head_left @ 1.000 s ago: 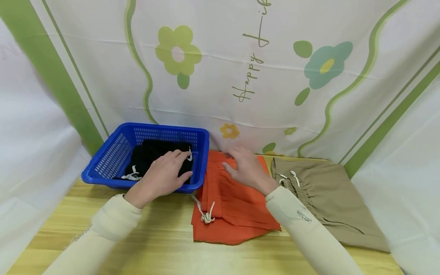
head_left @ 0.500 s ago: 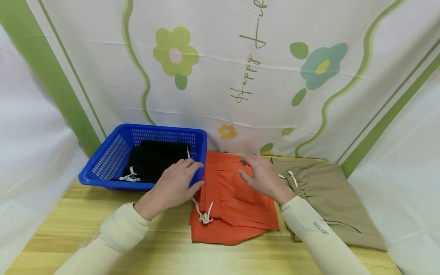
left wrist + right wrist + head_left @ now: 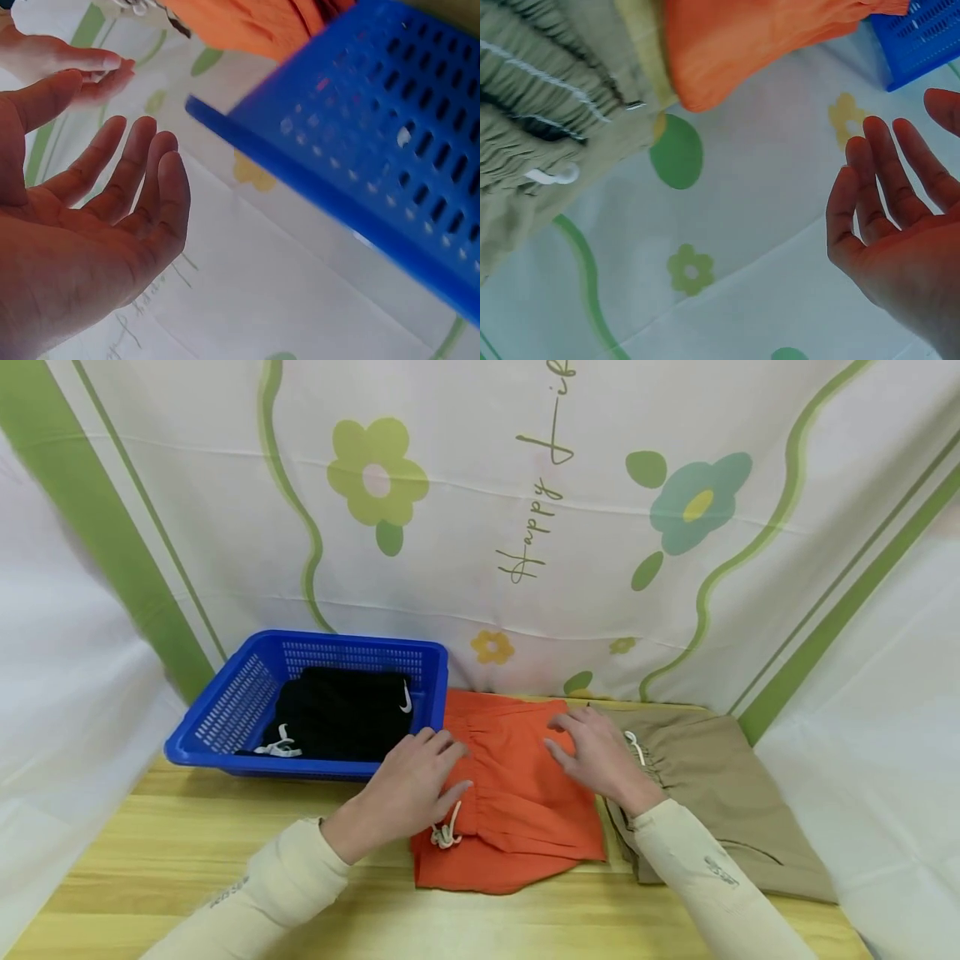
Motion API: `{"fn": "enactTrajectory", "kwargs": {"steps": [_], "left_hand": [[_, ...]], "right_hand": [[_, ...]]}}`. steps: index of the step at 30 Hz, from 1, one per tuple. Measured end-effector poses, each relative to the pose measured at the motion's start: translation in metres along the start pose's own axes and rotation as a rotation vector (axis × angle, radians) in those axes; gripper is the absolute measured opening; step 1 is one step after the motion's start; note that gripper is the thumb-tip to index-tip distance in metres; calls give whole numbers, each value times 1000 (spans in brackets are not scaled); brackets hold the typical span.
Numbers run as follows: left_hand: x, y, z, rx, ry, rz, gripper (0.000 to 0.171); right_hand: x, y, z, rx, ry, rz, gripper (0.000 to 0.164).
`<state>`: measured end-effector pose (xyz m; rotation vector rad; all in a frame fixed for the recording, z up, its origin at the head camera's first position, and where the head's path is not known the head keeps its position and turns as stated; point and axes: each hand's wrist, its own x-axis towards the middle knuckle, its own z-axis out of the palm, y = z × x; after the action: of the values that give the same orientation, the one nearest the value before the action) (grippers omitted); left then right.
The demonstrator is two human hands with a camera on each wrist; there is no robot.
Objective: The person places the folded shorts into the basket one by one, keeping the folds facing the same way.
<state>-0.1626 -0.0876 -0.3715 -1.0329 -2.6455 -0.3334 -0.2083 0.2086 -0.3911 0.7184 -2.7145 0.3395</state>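
Observation:
My left hand (image 3: 408,789) hovers over the left edge of the folded orange shorts (image 3: 517,810), beside the basket's front right corner. Its fingers are loosely bent and hold nothing, as the left wrist view also shows. Above the right part of the shorts is my right hand (image 3: 600,752), relaxed and holding nothing. A knotted white drawstring (image 3: 446,837) lies on the shorts' waistband. To the left, the blue plastic basket (image 3: 197,750) contains a folded black garment (image 3: 348,714) with a white swoosh and white drawstring.
Khaki pants (image 3: 735,793) with a gathered waist lie folded on the right. All of it sits on a wood-grain table (image 3: 180,843). A white curtain (image 3: 465,510) with printed flowers hangs close behind, and white cloth closes off both sides.
Both hands have moved right: the left from above the basket to the shorts' left edge, the right toward the khaki pants. Basket and clothes stay put; the head view has shifted slightly.

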Motion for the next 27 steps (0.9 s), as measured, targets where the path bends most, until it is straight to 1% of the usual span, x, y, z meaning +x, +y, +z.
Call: {"fn": "enactTrajectory", "kwargs": {"steps": [3,6,9,12,17,20,23,27], "left_hand": [[-2,6,4,-12,-12,22,28],[-4,11,10,-51,-30,25,26],[-6,16,17,-101,-55,5,29],[-9,20,24,-156,-83,-31,34],[-14,22,35,-257,-106,-116,44],[-16,22,41,-299,-130,-176,52],[-17,20,47,-338,-171,-249,62],[-17,17,54,-420,-213,-368,75]], "right_hand": [[-4,5,3,2,-25,24,25],[-7,9,6,13,-55,55,25],[-9,14,12,26,-79,98,26],[-11,18,17,38,-112,168,28],[-12,24,25,78,-188,286,39],[-12,26,31,123,-232,338,46],[-11,28,35,155,-270,382,52],[-10,29,39,153,-294,438,60]]}}
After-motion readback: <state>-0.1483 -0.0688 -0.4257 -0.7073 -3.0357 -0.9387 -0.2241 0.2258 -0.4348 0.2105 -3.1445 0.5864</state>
